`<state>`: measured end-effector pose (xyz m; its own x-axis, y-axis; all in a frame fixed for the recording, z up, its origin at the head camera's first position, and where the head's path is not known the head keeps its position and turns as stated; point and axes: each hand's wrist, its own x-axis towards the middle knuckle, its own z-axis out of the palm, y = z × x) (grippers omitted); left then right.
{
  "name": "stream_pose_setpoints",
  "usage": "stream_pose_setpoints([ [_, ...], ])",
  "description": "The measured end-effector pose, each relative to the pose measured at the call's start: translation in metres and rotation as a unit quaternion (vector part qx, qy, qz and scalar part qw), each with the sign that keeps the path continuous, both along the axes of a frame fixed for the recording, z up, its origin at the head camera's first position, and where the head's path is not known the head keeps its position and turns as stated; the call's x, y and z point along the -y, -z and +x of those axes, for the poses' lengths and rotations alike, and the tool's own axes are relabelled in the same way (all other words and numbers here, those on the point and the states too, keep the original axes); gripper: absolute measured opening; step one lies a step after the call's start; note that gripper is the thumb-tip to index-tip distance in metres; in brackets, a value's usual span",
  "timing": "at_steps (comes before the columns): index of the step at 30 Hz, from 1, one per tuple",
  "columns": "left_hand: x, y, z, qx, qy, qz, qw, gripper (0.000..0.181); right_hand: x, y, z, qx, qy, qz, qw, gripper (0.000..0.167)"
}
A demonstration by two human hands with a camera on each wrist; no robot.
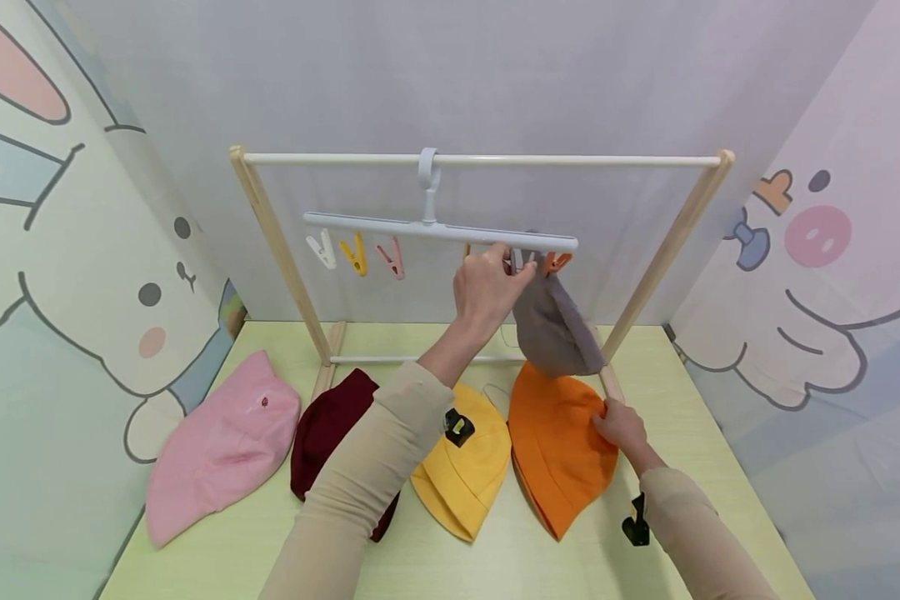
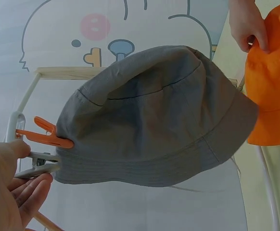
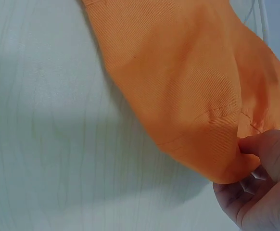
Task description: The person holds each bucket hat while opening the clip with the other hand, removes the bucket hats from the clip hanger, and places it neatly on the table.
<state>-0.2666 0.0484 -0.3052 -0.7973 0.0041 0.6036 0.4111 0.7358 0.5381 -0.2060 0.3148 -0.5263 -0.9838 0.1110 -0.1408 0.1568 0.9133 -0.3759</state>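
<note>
A grey bucket hat (image 1: pixel 555 329) hangs at the right end of a white clip hanger (image 1: pixel 375 224); an orange clip (image 2: pixel 46 134) bites its brim. My left hand (image 1: pixel 487 287) pinches a pale grey clip (image 2: pixel 43 161) beside the orange one, between thumb and fingers, its tip at the hat's brim edge. Lower down, my right hand (image 1: pixel 621 425) grips the edge of an orange bucket hat (image 1: pixel 558 442) lying on the table; the thumb presses the cloth from one side (image 3: pixel 270 173).
A wooden rack with a white rod (image 1: pixel 570 161) carries the hanger. White (image 1: pixel 322 249), yellow (image 1: pixel 355 255) and pink (image 1: pixel 392 258) clips dangle at its left. On the table (image 1: pixel 690 500) lie pink (image 1: pixel 225 450), maroon (image 1: pixel 330 425) and yellow (image 1: pixel 468 467) hats.
</note>
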Motion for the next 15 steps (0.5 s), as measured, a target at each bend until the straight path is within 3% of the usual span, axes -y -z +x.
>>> stream_pose_setpoints([
  [9, 0.0013, -0.0005, 0.0014, 0.029, 0.001, -0.006, 0.9996, 0.031, -0.0023, 0.0042, -0.0003, 0.007, -0.002, -0.005, 1.0000, 0.030],
  [15, 0.0034, 0.0001, 0.0025, 0.037, 0.004, -0.006, 0.9993, 0.031, -0.0004, 0.0019, 0.0001, -0.015, -0.010, -0.009, 0.9998, 0.039],
])
